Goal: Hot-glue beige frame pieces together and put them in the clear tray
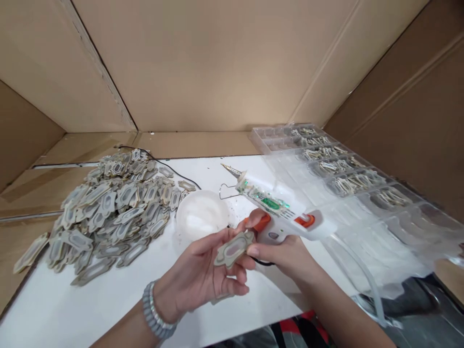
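Cardboard walls point(217, 63) enclose both hands point(201, 275), left curled around a plaque point(234, 249), right point(293, 256) gripping a glue gun point(270, 200).

The head camera looked forward and down over the left hand point(201, 278) and right hand point(292, 256), both close to it. Beyond the white tabletop point(72, 314), it faced the cardboard back wall point(217, 63).

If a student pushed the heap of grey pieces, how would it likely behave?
The heap of pieces would probably slide and spread, since they overlap loosely. Rolling seems unlikely, as they look flat and elongated. They are probably stiff: the similar piece in the left hand shows no bend.
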Demonstrator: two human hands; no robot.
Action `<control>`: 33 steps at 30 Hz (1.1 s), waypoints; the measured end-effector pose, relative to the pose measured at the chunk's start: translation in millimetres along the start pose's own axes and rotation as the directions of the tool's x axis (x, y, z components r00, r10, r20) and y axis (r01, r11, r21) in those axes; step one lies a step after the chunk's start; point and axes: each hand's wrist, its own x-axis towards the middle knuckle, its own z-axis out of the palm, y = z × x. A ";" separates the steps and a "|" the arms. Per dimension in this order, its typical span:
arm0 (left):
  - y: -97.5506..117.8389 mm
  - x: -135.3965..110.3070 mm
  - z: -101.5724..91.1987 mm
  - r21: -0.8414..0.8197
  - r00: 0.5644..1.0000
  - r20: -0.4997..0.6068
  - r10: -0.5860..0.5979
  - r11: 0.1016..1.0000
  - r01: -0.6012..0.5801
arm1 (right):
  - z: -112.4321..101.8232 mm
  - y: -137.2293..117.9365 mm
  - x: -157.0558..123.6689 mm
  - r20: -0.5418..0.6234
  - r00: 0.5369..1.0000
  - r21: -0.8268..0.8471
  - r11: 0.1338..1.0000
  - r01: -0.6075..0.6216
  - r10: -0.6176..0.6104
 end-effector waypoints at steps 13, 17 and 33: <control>-9.2 0.0 -5.3 -0.012 0.999 0.023 0.034 0.999 -0.034 | 6.4 -3.3 2.4 0.041 0.999 0.021 1.000 -0.010 0.009; -9.9 -1.5 -4.8 -0.002 0.995 0.002 0.097 0.995 -0.097 | 0.8 1.2 3.9 -0.026 0.999 -0.010 0.999 0.047 -0.047; 49.5 -40.2 10.9 0.831 0.169 0.395 0.903 -0.274 -0.484 | 1.2 -14.5 -1.3 0.103 0.973 -0.609 0.760 0.227 -0.208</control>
